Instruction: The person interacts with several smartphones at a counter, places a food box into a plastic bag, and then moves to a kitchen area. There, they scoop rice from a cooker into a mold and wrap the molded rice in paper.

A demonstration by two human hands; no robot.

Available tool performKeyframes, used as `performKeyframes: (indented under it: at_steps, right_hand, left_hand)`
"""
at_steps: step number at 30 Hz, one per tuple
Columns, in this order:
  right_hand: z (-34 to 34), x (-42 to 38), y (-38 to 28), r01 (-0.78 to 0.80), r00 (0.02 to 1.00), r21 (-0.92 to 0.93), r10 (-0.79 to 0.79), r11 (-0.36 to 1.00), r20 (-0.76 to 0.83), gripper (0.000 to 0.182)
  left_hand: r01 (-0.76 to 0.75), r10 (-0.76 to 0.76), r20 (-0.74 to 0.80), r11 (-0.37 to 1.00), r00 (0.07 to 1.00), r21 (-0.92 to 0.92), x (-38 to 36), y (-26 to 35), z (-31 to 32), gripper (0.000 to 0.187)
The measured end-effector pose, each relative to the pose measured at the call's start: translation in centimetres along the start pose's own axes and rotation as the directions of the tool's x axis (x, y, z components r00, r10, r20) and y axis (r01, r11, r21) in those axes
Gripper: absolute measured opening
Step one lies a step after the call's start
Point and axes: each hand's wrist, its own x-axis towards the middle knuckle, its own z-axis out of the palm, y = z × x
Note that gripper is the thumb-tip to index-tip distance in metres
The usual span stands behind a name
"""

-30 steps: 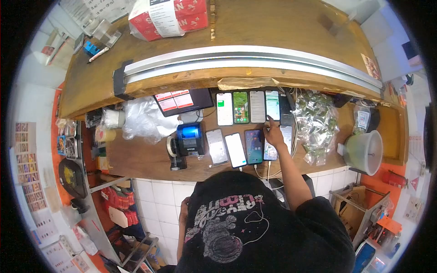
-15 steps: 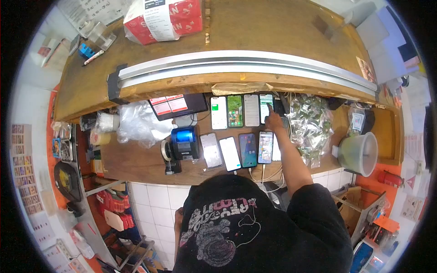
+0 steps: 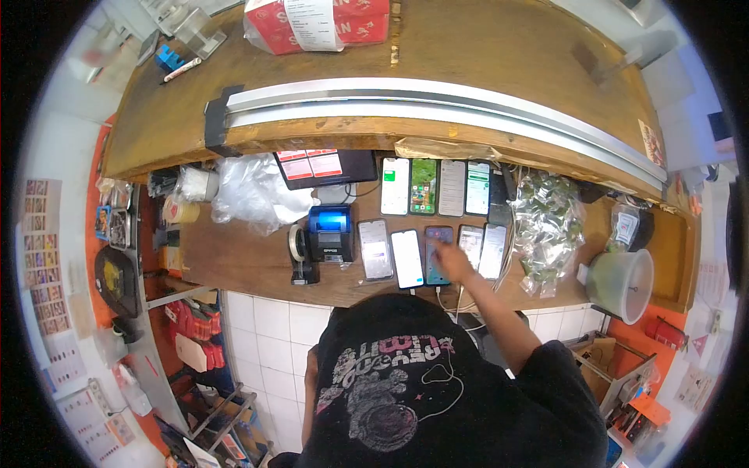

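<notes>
My right hand (image 3: 452,261) is over the dark blue phone (image 3: 438,274) in the front row, blurred, with a finger stretched out and nothing held. Whether it touches the screen cannot be made out. Left of it lie a phone with a white screen (image 3: 406,259) and a grey-screened phone (image 3: 376,248); two more lit phones (image 3: 470,240) (image 3: 491,251) lie to the right. Behind them stands a row of several phones, among them one with a green wallpaper (image 3: 424,187). Of my left side only a strip of arm shows beside the black shirt; the fingers are hidden.
A blue and black printer (image 3: 331,234) and a tape dispenser (image 3: 303,265) stand left of the phones. Clear plastic bags (image 3: 253,195) lie farther left. Small packets (image 3: 546,226) and a translucent tub (image 3: 618,285) are at right. A wooden shelf (image 3: 499,47) overhangs the back; cables run in front.
My right hand has moved from the rightmost back-row phone forward and left, over the front row. The view has shifted slightly. Two front-row phones at the right are now more fully visible.
</notes>
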Motion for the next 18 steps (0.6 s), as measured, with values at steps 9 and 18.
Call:
performKeyframes:
  at_steps: [9,18]
  right_hand:
    - [3.9,-1.9,-7.1,-0.004,0.977,-0.05,0.014,0.999,0.215,0.067]
    - [5.4,1.9,-9.9,0.109,0.963,-0.138,-0.071,0.984,0.26,0.067]
  left_hand:
    - [0.062,-0.062,-0.012,0.997,0.998,0.051,-0.4,6.0,0.3,0.024]
    - [-0.084,0.084,-0.009,0.994,0.996,0.071,1.9,2.5,0.2,0.023]
